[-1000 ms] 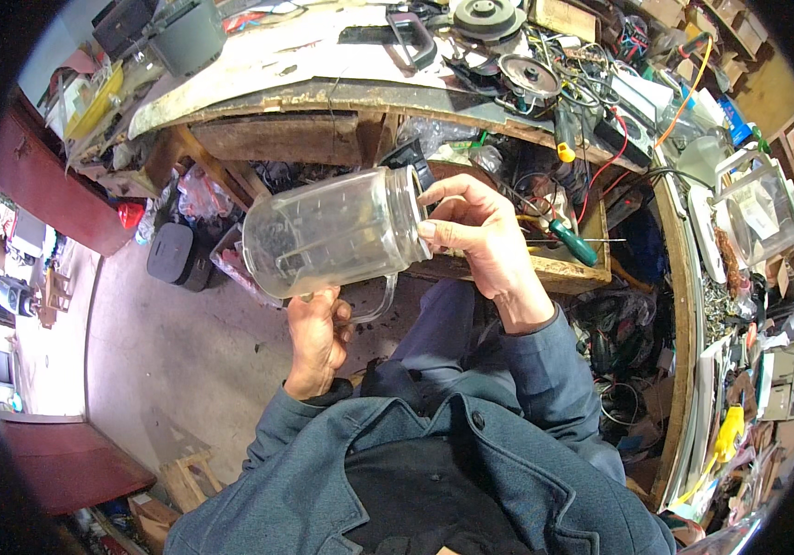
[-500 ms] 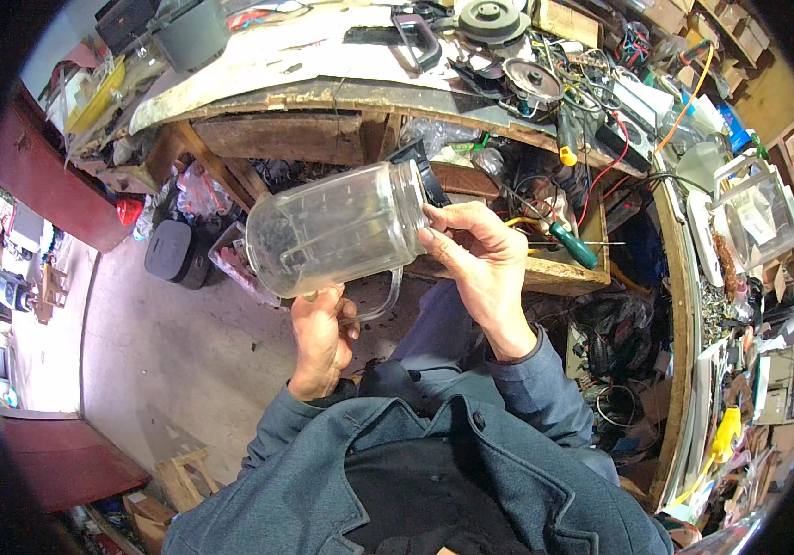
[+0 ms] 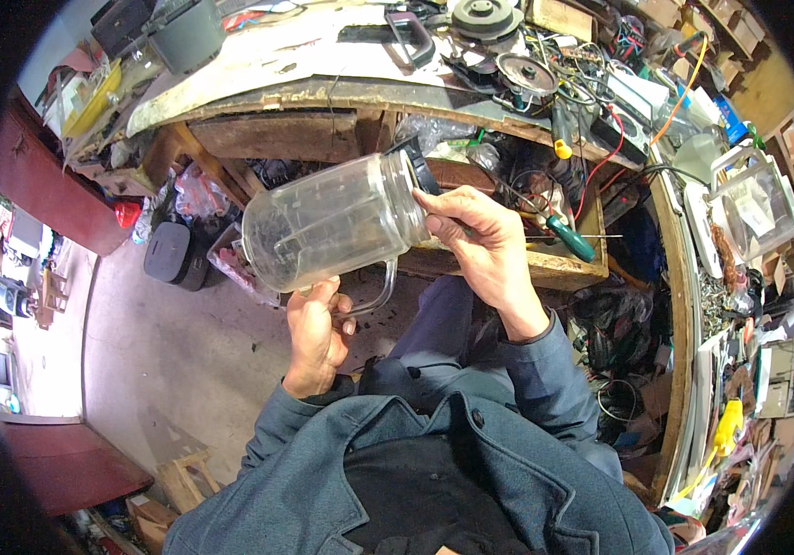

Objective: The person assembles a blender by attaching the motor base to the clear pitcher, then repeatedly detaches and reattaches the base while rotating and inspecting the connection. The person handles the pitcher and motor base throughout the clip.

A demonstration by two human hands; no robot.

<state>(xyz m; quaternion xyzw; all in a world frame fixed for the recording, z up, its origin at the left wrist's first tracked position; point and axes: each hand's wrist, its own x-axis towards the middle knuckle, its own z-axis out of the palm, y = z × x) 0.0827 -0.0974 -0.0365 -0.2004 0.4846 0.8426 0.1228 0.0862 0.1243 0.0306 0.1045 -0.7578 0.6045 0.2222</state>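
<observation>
A clear glass blender jar [image 3: 327,222] lies on its side in front of me, its open mouth to the left and its black base ring [image 3: 415,168] to the right. My left hand [image 3: 316,333] grips the jar's clear handle from below. My right hand [image 3: 480,250] is closed on the black base end of the jar, fingers wrapped around it. The jar looks empty and cloudy inside.
A cluttered wooden workbench [image 3: 323,88] runs across the top with wires, a round speaker part [image 3: 526,74] and tools. A green-handled screwdriver [image 3: 568,239] lies in an open wooden drawer [image 3: 554,268]. A black box [image 3: 170,254] sits on the concrete floor at left. Shelves full of parts line the right side.
The jar has stayed on its side and shifted slightly. My right hand has shifted its grip on the black base end. My left hand keeps hold of the handle.
</observation>
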